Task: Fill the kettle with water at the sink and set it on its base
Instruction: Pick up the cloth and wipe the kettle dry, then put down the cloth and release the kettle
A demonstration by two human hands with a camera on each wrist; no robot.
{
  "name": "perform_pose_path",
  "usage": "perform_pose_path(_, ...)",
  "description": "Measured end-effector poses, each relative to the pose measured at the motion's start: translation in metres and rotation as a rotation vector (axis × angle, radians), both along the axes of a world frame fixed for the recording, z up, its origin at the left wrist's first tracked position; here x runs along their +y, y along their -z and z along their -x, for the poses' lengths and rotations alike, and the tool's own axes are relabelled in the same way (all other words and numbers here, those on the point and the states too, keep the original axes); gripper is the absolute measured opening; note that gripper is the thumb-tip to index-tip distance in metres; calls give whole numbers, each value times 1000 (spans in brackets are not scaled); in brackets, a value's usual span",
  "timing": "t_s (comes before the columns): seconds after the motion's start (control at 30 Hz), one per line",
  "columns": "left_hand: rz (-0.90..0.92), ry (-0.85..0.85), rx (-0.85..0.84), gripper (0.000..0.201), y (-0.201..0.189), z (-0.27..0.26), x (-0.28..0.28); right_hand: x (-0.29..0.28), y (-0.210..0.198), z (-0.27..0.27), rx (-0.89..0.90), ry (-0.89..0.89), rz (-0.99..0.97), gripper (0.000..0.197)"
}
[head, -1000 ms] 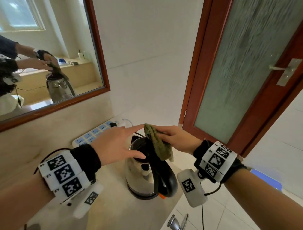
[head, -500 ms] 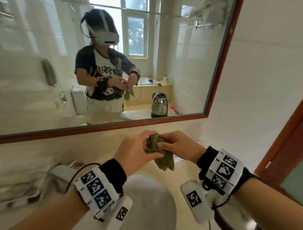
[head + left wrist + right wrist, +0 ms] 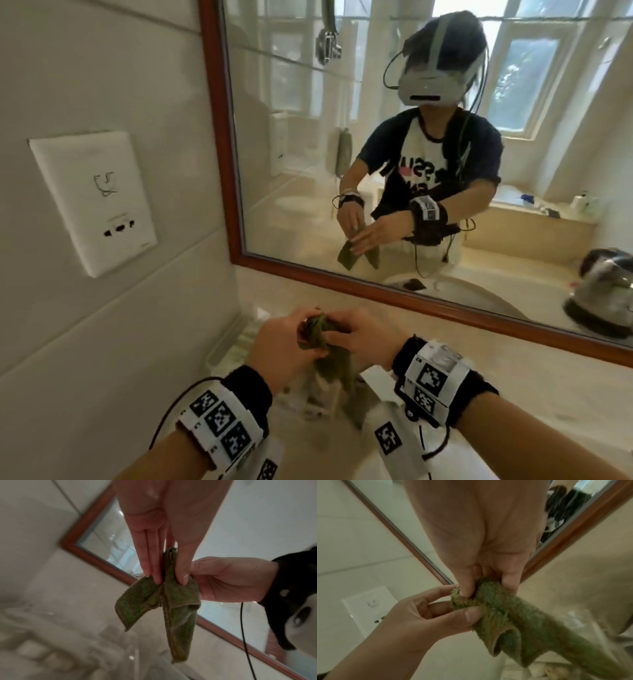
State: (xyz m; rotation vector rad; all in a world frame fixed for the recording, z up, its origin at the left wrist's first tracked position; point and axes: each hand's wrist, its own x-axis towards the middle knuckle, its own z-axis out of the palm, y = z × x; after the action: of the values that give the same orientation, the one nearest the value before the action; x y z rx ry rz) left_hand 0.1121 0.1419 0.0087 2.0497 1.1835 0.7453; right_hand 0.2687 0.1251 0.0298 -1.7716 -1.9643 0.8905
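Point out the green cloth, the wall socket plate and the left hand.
green cloth [image 3: 178, 599]: left wrist view, middle fold.
wall socket plate [image 3: 92, 198]: head view, plate face.
left hand [image 3: 279, 349]: head view, back of hand.

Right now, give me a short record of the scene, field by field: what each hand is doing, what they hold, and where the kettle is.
left hand: pinches the upper end of the cloth between thumb and straight fingers
right hand: grips the same bunched end from the other side
held item: green cloth, folded, its loose ends hanging down
kettle: seen only as a reflection in the mirror, standing on the counter, nobody touching it
wall: white socket plate left of the mirror
task status: neither hand on the kettle
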Motion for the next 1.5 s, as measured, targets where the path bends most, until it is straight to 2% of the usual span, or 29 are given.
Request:
perform_pose_path(0.13, 90, -86, 1, 35, 39, 29, 45, 58, 34, 29, 29, -85, 95, 9)
perform_pose_path(0.23, 155, -118, 38, 39, 68, 37, 66, 83, 63, 38, -67, -152, 148, 11)
perform_pose_path(0.3, 183, -134, 91, 41, 85, 40, 73, 91, 76, 43, -127, -185, 207, 24)
perform_pose_path(0.4, 235, -119, 127, 43, 104, 42, 76, 93, 89, 48, -196, -227, 268, 29)
perform_pose_path(0.57, 230, -72, 204, 49, 111, 41, 78, 86, 95, 47, -251, -226, 238, 37)
perform_pose_path(0.77, 119, 16, 437, 63, 78, 26, 66, 50, 67, 27, -245, -167, 159, 41)
perform_pose_path(0.97, -45, 209, 398, 55, 38, -41, 6, -38, 33, -29, -262, 22, 73, 46)
perform_pose_path(1.1, -141, 434, 345, 55, 17, -111, -56, -124, 11, -74, -278, 198, 60, 50)
perform_pose_path(1.27, -284, 681, 321, 56, 2, -200, -157, -262, -9, -139, -224, 572, 15, 50)
perform_pose_path(1.37, -333, 849, 321, 64, -6, -253, -224, -356, -12, -170, -211, 802, 18, 50)
perform_pose_path(1.5, -381, 1102, 329, 63, -10, -314, -320, -476, -6, -195, -198, 1080, 54, 50)
